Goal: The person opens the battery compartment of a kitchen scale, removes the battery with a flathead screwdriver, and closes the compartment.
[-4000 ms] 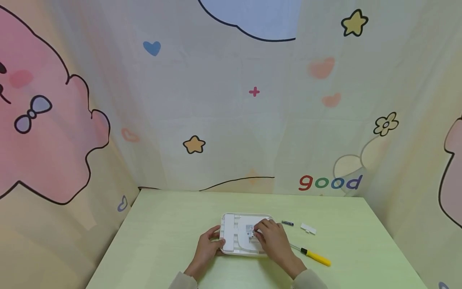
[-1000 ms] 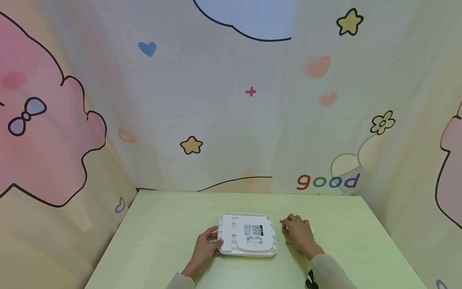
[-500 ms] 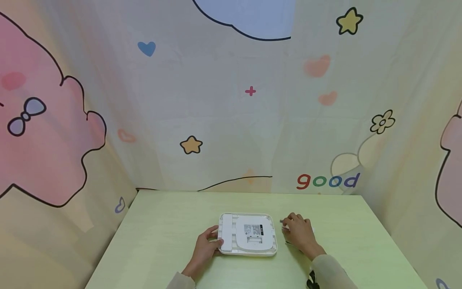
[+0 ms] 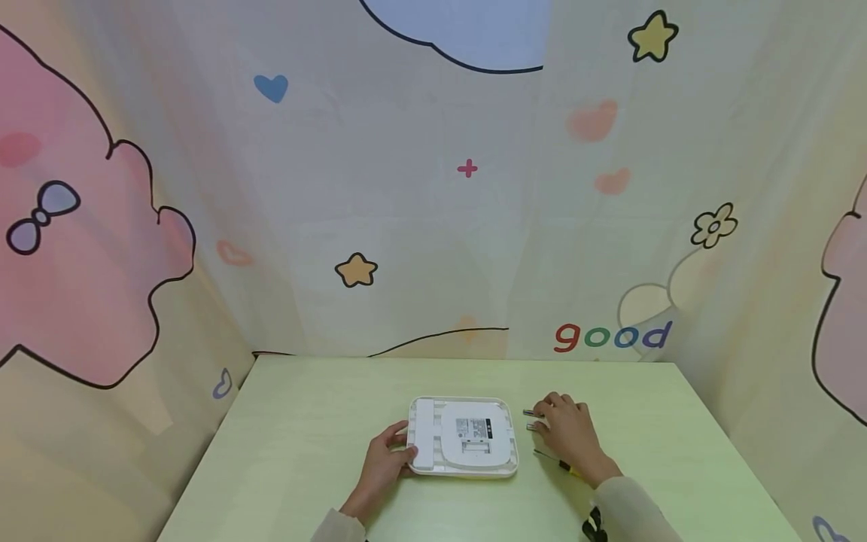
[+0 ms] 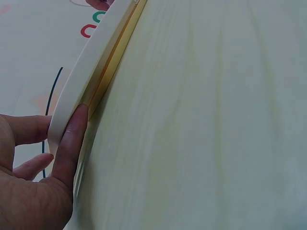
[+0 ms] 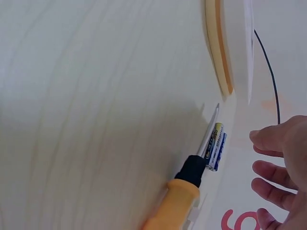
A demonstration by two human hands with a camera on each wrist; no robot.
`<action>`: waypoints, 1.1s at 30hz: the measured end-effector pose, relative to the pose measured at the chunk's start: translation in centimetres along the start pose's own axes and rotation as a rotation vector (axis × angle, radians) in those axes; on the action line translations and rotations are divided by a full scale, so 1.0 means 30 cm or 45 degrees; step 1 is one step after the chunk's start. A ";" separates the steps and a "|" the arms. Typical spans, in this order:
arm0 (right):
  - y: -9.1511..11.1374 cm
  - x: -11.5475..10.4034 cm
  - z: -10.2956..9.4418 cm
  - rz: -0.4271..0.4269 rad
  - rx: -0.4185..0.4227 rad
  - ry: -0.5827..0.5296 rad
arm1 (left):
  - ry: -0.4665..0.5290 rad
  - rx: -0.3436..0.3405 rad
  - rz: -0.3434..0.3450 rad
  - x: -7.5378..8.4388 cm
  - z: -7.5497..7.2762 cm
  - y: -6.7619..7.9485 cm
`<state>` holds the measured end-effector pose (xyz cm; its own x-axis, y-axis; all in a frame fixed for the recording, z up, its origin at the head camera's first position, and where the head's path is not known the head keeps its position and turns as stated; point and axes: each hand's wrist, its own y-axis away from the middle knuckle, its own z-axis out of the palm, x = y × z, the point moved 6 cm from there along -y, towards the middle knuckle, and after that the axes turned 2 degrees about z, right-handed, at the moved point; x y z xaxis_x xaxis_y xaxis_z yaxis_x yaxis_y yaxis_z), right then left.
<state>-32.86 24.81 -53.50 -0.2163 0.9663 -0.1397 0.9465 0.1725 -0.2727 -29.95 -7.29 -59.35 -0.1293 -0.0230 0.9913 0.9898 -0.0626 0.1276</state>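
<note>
My left hand [image 4: 382, 459] holds the left edge of a flat white rounded device [image 4: 423, 433], thumb on one side and fingers on the other. A label and an uncovered battery compartment [image 4: 476, 448] show on its upper face; the slot looks bare. To the device's right, two small batteries [image 6: 214, 146] lie side by side on the table. My right hand [image 4: 572, 429] hovers close over them in the head view; the right wrist view shows its fingers loosely bent and apart from the batteries, holding nothing.
A yellow-handled screwdriver [image 6: 180, 201] with a black collar lies beside the batteries, partly under my right arm in the head view. A small white piece [image 6: 193, 215] shows behind its handle. A printed curtain [image 4: 406, 188] stands behind the pale table [image 4: 305, 421].
From the compartment, my right hand has moved right to the batteries and just now drawn back slightly. One battery lay there at first; two lie there now. The left hand keeps its hold.
</note>
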 end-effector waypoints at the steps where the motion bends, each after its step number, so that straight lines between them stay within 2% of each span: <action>1: 0.000 0.004 -0.004 0.002 0.002 0.003 | -0.001 0.002 0.001 -0.005 0.000 -0.002; 6: 0.008 0.021 -0.031 0.002 0.032 -0.008 | -0.015 0.022 -0.004 -0.064 -0.009 -0.041; 14: 0.025 0.070 -0.059 0.033 0.043 -0.020 | -0.006 0.004 0.011 -0.066 -0.010 -0.052; 33: 0.047 0.175 -0.015 0.155 -0.102 -0.071 | -0.009 0.006 -0.005 -0.070 -0.009 -0.046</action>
<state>-32.55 30.21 -54.18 -0.1095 0.9692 -0.2206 0.9822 0.0714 -0.1739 -31.05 -7.42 -61.61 -0.1330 -0.0155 0.9910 0.9896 -0.0576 0.1319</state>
